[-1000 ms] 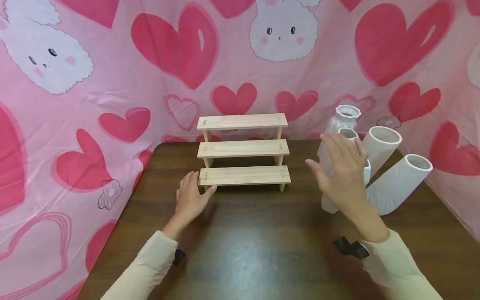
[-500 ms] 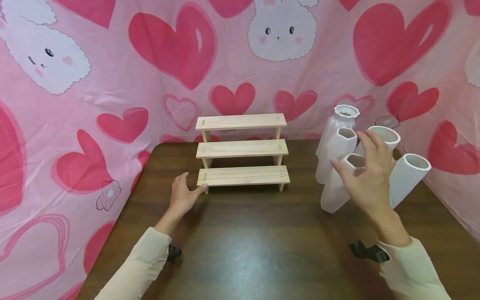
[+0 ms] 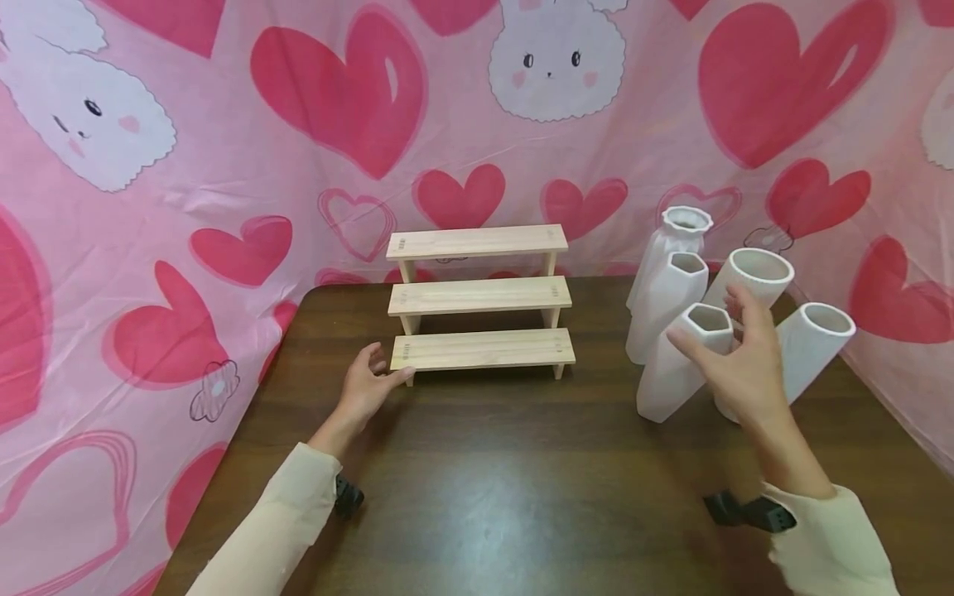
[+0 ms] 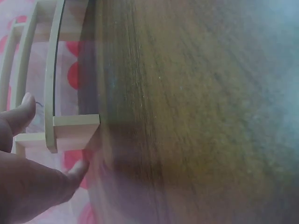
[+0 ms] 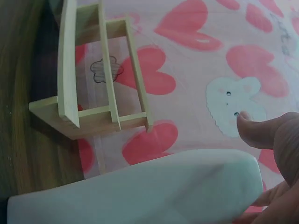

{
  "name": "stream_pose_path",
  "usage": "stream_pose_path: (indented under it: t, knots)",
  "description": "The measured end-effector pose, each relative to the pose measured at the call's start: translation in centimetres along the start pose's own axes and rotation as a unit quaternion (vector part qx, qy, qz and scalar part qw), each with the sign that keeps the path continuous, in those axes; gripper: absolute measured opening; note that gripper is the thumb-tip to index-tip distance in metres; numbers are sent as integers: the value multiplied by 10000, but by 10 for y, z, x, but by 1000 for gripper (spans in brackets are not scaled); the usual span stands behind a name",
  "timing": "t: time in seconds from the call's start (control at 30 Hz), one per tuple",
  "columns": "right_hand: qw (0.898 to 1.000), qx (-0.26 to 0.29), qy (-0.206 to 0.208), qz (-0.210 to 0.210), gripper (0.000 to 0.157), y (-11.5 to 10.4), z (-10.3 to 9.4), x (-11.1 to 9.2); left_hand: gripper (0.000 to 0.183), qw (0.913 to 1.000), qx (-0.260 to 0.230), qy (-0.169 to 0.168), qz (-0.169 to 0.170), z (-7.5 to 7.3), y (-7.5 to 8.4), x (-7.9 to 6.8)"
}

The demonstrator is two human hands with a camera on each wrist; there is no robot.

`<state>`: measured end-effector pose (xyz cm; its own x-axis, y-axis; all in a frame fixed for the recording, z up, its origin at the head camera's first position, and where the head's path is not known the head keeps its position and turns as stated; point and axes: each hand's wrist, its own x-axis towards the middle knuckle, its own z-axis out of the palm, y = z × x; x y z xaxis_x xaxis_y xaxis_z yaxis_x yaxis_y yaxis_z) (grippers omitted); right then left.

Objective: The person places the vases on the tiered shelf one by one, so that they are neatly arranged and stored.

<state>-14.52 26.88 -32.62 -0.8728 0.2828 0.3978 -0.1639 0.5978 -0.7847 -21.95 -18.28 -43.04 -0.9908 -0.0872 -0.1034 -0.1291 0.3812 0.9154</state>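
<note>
A three-step wooden shelf [image 3: 483,349] stands at the middle of the brown table. My left hand [image 3: 363,389] is at the left end of its lowest step, thumb right at the front corner and fingers loosely bent beside it. In the left wrist view, thumb and fingers spread around that shelf end. At the right, my right hand [image 3: 749,364] is around the mouth of a white vase with an angular rim [image 3: 674,377], thumb on the near side and fingers beyond. The right wrist view shows the thumb apart from this vase [image 5: 140,191], fingers at its mouth.
Close behind and beside that vase stand more white vases: another angular one [image 3: 666,319], one with a ruffled rim [image 3: 684,240], a wide round one [image 3: 756,277] and a slanting round one [image 3: 816,352]. A pink heart-print cloth [image 3: 462,99] hangs behind the table [image 3: 477,488].
My right hand has moved right and lowered from in front of the vases to the front vase's mouth. The left hand has drawn slightly left from the shelf's end.
</note>
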Motion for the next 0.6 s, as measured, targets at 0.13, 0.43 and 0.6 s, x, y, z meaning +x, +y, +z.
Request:
stream_pose_path:
  t: [0.13, 0.43, 0.6]
  knots:
    - [9973, -79, -493, 534, 77, 4, -6, -1, 86, 9998, -192, -18, -8, 4, -1, 5]
    - [9945, -117, -599, 852, 71, 12, -5, -2, 74, 9991, -412, 10, -73, 13, -2, 8]
    - [9944, -76, -562, 896, 70, 12, -6, -3, 65, 9991, -395, 111, -100, 16, -2, 9]
